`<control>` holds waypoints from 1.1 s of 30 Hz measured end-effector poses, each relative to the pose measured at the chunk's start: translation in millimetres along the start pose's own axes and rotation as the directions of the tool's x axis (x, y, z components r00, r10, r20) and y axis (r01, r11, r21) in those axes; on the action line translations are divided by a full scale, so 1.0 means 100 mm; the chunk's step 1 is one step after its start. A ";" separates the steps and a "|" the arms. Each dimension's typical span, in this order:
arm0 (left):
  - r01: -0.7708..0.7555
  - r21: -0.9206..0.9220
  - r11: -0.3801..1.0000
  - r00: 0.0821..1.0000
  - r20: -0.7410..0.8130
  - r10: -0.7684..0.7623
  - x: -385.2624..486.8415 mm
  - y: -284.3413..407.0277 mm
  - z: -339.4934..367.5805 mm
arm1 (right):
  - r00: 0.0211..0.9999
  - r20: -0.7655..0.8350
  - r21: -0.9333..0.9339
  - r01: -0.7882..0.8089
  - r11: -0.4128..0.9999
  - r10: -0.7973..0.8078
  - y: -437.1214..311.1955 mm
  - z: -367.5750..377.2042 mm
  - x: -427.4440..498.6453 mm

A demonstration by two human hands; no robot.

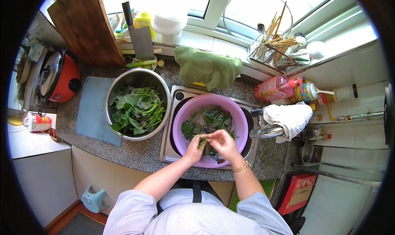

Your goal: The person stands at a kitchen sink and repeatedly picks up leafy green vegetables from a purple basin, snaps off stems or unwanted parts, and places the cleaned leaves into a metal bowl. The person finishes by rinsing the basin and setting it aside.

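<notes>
Over the near part of a purple plastic basin, my left hand grips a few green stems. My right hand is beside it, thumb and fingertips pinched together at the upper end of those stems. Whether a piece of leaf sits in the right fingertips is hard to see. Dark green leafy vegetables lie in water in the basin, which stands in a stainless steel sink. Left of the sink, a steel bowl holds a heap of leafy greens with long stems.
A faucet draped with a white cloth juts in from the right. Behind the basin hangs a green towel. A cleaver and a wooden cutting board stand at the back left, near a red rice cooker.
</notes>
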State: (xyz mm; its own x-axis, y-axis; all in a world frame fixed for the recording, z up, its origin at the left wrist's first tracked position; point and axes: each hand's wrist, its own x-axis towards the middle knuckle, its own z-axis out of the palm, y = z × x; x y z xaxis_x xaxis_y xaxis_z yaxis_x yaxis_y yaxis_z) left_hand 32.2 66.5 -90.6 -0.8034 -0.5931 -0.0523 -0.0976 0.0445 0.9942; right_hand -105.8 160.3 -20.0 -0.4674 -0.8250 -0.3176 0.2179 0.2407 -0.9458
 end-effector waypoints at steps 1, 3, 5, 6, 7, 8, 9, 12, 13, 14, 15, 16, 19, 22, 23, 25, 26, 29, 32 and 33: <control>0.067 -0.035 0.997 0.998 -0.019 -0.067 -0.01 -0.01 -0.02 | 0.997 -0.060 0.099 -0.049 0.994 0.055 0.05 -0.12 0.07; 0.039 -0.014 0.999 0.997 0.072 -0.038 -0.05 -0.03 -0.14 | 0.973 -0.229 -0.066 -0.053 0.996 0.037 0.24 -0.23 0.29; -0.101 0.003 0.995 0.981 0.168 0.099 -0.10 -0.04 -0.21 | 0.997 -0.003 -0.309 -0.070 0.948 0.072 0.45 -0.25 0.46; -0.165 0.005 0.986 0.965 0.207 0.160 -0.11 -0.04 -0.24 | 0.975 0.145 -0.269 -0.124 0.955 0.167 0.53 -0.26 0.51; -0.171 0.020 0.985 0.955 0.248 0.161 -0.12 -0.04 -0.25 | 0.910 0.285 -0.250 -0.234 0.940 0.302 0.60 -0.26 0.55; -0.179 0.031 0.983 0.944 0.287 0.163 -0.14 -0.03 -0.28 | 0.823 0.392 -0.198 -0.361 0.911 0.412 0.66 -0.25 0.61; -0.188 0.041 0.981 0.931 0.326 0.164 -0.14 -0.02 -0.30 | 0.761 0.440 -0.159 -0.457 0.875 0.477 0.70 -0.22 0.62; -0.266 0.130 0.955 0.880 0.437 0.186 -0.15 0.02 -0.35 | 0.714 0.516 -0.398 -0.290 0.870 0.474 0.76 -0.15 0.67; -0.291 0.168 0.942 0.865 0.466 0.185 -0.15 0.03 -0.37 | 0.721 0.509 -0.455 -0.239 0.858 0.471 0.76 -0.13 0.68; -0.297 0.258 0.919 0.857 0.498 0.137 -0.18 0.05 -0.37 | 0.720 0.502 -0.510 -0.201 0.836 0.480 0.76 -0.12 0.70; -0.307 0.259 0.916 0.872 0.463 0.161 -0.19 0.07 -0.38 | 0.709 0.502 -0.604 -0.121 0.788 0.494 0.77 -0.12 0.72; -0.300 0.267 0.916 0.889 0.427 0.166 -0.21 0.08 -0.38 | 0.691 0.501 -0.685 -0.052 0.727 0.522 0.77 -0.13 0.73; -0.272 0.301 0.914 0.940 0.288 0.185 -0.24 0.08 -0.40 | 0.878 0.341 -0.674 -0.021 0.739 0.336 0.83 -0.19 0.75; -0.230 0.297 0.927 0.973 0.106 0.207 -0.25 0.04 -0.38 | 0.945 -0.321 -0.743 -0.212 0.634 -0.060 0.92 -0.27 0.68; -0.165 0.202 0.965 0.986 0.062 0.156 -0.23 0.02 -0.37 | 0.925 -0.379 -0.734 -0.277 0.620 -0.035 0.93 -0.31 0.66; -0.035 0.051 0.998 0.999 -0.009 0.035 -0.18 -0.04 -0.36 | 0.951 -0.117 -0.974 -0.054 0.219 -0.286 0.97 -0.32 0.53; 0.149 -0.116 0.982 0.989 -0.004 -0.151 -0.17 -0.07 -0.34 | 0.986 0.015 -0.939 0.072 0.335 -0.168 0.96 -0.32 0.51; 0.406 -0.264 0.875 0.911 0.037 -0.412 -0.05 -0.16 -0.25 | 0.999 0.010 -0.911 0.028 0.412 -0.045 0.86 -0.26 0.45; 0.321 -0.132 0.938 0.944 -0.037 -0.328 0.09 -0.26 -0.20 | 0.970 -0.137 -0.809 0.006 0.588 -0.199 0.65 -0.09 0.43; 0.255 -0.092 0.963 0.963 -0.068 -0.261 0.11 -0.29 -0.15 | 0.971 -0.065 -0.785 0.093 0.612 -0.231 0.58 0.00 0.40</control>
State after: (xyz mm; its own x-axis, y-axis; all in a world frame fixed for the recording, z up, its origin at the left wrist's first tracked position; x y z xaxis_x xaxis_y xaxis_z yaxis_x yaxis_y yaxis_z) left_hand 35.6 46.5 -118.8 -0.7080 -0.6376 -0.3038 -0.2444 -0.1824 0.9524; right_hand -111.9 141.0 -87.7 -0.5598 -0.8232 -0.0945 -0.5828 0.4722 -0.6614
